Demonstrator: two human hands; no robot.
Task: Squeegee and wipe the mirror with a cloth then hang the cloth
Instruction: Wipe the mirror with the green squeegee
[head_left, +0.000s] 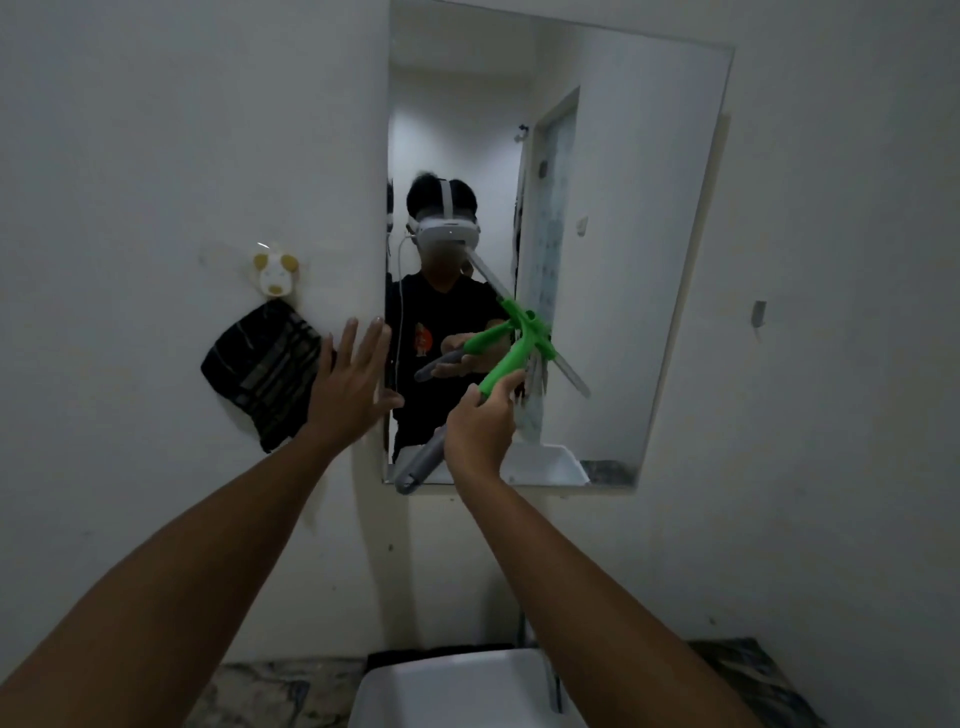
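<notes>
Both forearms are bare, no sleeves, no watch, no rings on the hands. In the mirror (597, 208) reflection — a black short-sleeved shirt (447, 312) and a white headset (449, 231).

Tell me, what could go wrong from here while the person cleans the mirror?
1. The right hand holds the squeegee near the middle of its handle, and the blade sits slanted on the mirror, so it may leave streaks.
2. The open left hand is at the mirror's left edge and may leave fingerprints on the glass.
3. The cloth hangs from a small hook beside that hand; a bump could knock it down.
</notes>
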